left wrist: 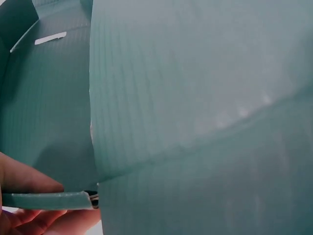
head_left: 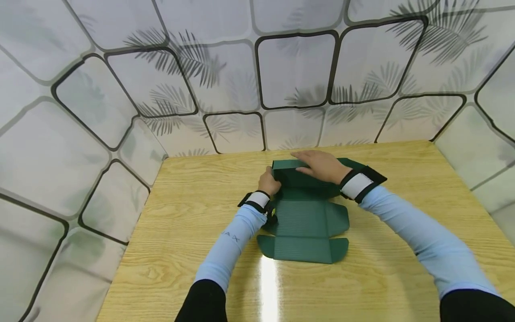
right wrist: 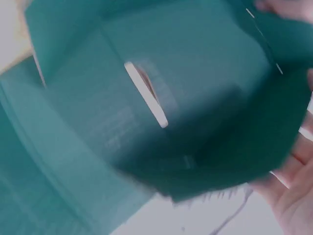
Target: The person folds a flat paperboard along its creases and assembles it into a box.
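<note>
A dark green corrugated cardboard box blank [head_left: 301, 219] lies partly folded on the table, its far wall raised. At that wall's left end is my left hand [head_left: 268, 182]. The left wrist view shows its thumb and fingers pinching the edge of a green flap [left wrist: 49, 200]. My right hand [head_left: 322, 165] reaches over the raised wall with its fingers extended, against the upper far edge. In the right wrist view the fingers lie along the outside of the green panel [right wrist: 230, 147]. A pale slot [right wrist: 146, 95] cuts through the cardboard at a fold.
The box rests on a light wood-grain table [head_left: 193, 201]. A patterned curtain [head_left: 229, 85] stands behind the table's far edge and on both sides. Near the front, the box's lid panel [head_left: 302, 248] lies flat with rounded side flaps.
</note>
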### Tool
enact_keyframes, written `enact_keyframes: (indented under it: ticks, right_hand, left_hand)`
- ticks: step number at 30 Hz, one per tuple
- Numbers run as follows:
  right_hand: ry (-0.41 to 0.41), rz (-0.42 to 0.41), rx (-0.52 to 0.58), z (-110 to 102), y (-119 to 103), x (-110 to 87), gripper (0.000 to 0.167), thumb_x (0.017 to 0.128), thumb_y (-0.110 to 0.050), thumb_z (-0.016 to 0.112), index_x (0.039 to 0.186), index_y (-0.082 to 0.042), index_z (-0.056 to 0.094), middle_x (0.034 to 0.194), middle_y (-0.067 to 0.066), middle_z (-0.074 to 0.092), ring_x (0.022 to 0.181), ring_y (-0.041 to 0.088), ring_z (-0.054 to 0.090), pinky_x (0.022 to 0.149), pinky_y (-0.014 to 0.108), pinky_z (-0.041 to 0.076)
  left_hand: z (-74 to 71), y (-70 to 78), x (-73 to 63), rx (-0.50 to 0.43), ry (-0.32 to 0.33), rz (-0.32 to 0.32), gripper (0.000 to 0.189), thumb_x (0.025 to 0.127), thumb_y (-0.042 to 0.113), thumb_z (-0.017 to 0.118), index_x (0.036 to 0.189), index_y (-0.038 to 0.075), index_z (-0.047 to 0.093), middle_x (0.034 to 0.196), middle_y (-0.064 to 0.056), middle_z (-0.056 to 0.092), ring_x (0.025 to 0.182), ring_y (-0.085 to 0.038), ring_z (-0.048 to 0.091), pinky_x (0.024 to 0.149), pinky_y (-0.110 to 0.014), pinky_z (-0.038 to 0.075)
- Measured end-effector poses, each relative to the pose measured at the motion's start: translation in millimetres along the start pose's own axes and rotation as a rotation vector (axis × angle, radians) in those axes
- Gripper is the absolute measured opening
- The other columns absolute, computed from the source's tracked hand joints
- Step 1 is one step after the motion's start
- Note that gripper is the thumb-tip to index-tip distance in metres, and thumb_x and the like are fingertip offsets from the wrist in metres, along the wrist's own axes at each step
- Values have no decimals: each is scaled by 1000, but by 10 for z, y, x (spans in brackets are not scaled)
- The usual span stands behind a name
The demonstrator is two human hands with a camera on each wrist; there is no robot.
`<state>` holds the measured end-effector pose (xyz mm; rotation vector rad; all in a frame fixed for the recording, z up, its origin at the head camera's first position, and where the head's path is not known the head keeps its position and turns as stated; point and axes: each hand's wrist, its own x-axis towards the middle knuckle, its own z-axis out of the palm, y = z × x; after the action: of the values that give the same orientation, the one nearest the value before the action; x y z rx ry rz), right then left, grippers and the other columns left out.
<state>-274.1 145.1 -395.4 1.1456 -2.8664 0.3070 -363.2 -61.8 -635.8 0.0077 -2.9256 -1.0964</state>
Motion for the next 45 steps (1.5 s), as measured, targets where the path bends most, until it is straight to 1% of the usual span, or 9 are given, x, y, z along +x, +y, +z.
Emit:
enact_keyframes:
  ticks: [9, 12, 21, 31, 35, 38, 40, 42, 45]
  right_hand:
    - [-102, 139, 11, -683, 462, -109, 34, 99, -4, 49, 131, 1, 58, 114, 25, 67, 92, 37, 66, 75, 48, 51]
    - [-146, 148, 19, -725, 619, -200, 35, 94, 3, 54, 128, 2, 60, 114, 26, 66, 98, 40, 65, 79, 49, 52]
    - [-244, 69, 37, -425, 605, -229, 60, 83, -4, 73, 139, -2, 51, 132, 25, 57, 116, 43, 57, 94, 53, 47]
    - [-216, -105, 14, -178, 352, -135, 74, 77, 9, 73, 144, -5, 44, 143, 23, 47, 129, 43, 46, 97, 54, 45]
    - [-173, -150, 18, -54, 336, -139, 68, 84, 2, 70, 145, -5, 42, 141, 22, 51, 116, 40, 57, 89, 50, 49]
    - [-113, -146, 21, 16, 334, -157, 56, 90, 0, 63, 143, -4, 45, 131, 21, 59, 89, 34, 67, 73, 44, 52]
    - [-62, -141, 12, 43, 332, -165, 49, 92, 0, 60, 140, -3, 49, 112, 19, 68, 67, 27, 64, 62, 39, 49]
    - [-20, -138, -17, 74, 341, -162, 44, 94, -1, 58, 137, -3, 52, 90, 16, 70, 52, 20, 55, 55, 35, 44]
    - [19, -126, -46, 110, 355, -152, 41, 94, -1, 58, 135, -3, 54, 76, 12, 68, 44, 16, 47, 50, 32, 40]
  left_hand:
    - [905, -1055, 989, -13, -24, -38, 65, 72, 26, 69, 131, 29, 42, 106, -6, 66, 94, -22, 65, 63, -36, 52]
    - [794, -929, 894, -9, -47, -59, 66, 75, 24, 68, 134, 27, 41, 111, -7, 65, 100, -24, 64, 69, -38, 54]
    - [-81, -84, 146, 25, -72, -64, 59, 78, 12, 59, 135, 7, 43, 117, -18, 65, 103, -32, 64, 73, -40, 53]
    - [776, -789, 824, 40, -82, -92, 83, 78, 27, 68, 150, 25, 28, 120, -14, 64, 95, -28, 65, 61, -39, 52]
    - [563, -561, 631, 28, -95, -112, 80, 80, 22, 67, 150, 15, 29, 123, -17, 63, 100, -31, 64, 66, -41, 53]
    - [-9, 2, 125, 12, -119, -121, 71, 83, 16, 62, 147, 7, 33, 121, -20, 64, 94, -29, 64, 64, -37, 50]
    - [-126, 122, 27, 12, -121, -117, 70, 83, 15, 61, 147, 7, 34, 118, -19, 65, 87, -27, 64, 59, -35, 48]
    - [-57, 56, 108, 15, -129, -116, 70, 83, 16, 61, 147, 11, 34, 117, -18, 65, 83, -25, 63, 56, -34, 47]
    - [466, -436, 578, 33, -114, -114, 73, 81, 21, 64, 147, 18, 33, 115, -14, 65, 81, -25, 64, 53, -36, 48]
